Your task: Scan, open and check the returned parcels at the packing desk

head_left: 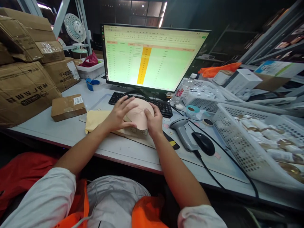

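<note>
A pale pink, rounded pad (139, 114), creased in the middle, is held up in front of the keyboard. My right hand (154, 120) grips its right side, thumb on the near face and fingers behind. At the left side, my left hand (120, 114) holds it with fingers parted along the upper edge and thumb at the lower edge. Beneath the hands lies a flat package with printing (135, 131), partly covered by the pad. A yellow mailer envelope (95, 119) sticks out under my left wrist.
Behind stand a monitor (123, 66) and black keyboard (114, 98). To the right are a barcode scanner (184, 136), mouse (204, 143), cables, tape rolls, a water bottle (184, 87) and a white basket (237, 142) of packed items. Cardboard boxes (26, 91) crowd the left.
</note>
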Demonstrator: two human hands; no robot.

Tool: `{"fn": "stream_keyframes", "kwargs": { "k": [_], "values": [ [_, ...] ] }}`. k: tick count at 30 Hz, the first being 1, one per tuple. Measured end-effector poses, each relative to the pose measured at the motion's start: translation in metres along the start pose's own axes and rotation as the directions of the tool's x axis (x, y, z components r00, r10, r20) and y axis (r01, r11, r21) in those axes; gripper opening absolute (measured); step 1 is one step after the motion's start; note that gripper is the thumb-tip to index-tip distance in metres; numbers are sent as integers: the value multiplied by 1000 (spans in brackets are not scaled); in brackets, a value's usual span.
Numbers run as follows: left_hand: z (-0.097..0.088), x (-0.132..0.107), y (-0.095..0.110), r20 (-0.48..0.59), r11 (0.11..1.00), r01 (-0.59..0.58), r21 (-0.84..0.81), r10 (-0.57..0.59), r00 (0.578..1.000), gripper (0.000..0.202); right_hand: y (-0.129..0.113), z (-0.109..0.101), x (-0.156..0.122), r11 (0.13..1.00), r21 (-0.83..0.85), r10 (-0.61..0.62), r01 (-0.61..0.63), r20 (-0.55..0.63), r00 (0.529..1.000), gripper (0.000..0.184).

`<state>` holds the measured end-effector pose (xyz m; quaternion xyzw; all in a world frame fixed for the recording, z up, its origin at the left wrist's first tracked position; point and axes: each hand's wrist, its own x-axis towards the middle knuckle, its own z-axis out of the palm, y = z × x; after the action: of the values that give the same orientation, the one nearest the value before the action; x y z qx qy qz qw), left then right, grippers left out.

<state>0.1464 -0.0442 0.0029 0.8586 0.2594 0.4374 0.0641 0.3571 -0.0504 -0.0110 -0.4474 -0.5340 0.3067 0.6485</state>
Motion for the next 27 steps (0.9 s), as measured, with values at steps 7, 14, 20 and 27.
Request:
{"fn": "stream_keyframes", "kwargs": {
  "k": [7,14,20,27],
  "values": [
    [19,-5,-9,80,992,48,-117,-39,996,115,-17,9,-12,950,250,86,-185,361,928,78],
    [27,-7,1,93,980,62,-187,-45,995,130,-27,13,-19,964,225,17,-145,491,871,85],
    [39,-5,12,70,918,123,-377,-104,992,116,-17,21,-26,967,245,-64,-73,509,859,84],
    [31,-4,12,111,745,207,-634,-177,978,75,-10,18,-21,991,132,-34,-26,431,901,89]
  ]
}}
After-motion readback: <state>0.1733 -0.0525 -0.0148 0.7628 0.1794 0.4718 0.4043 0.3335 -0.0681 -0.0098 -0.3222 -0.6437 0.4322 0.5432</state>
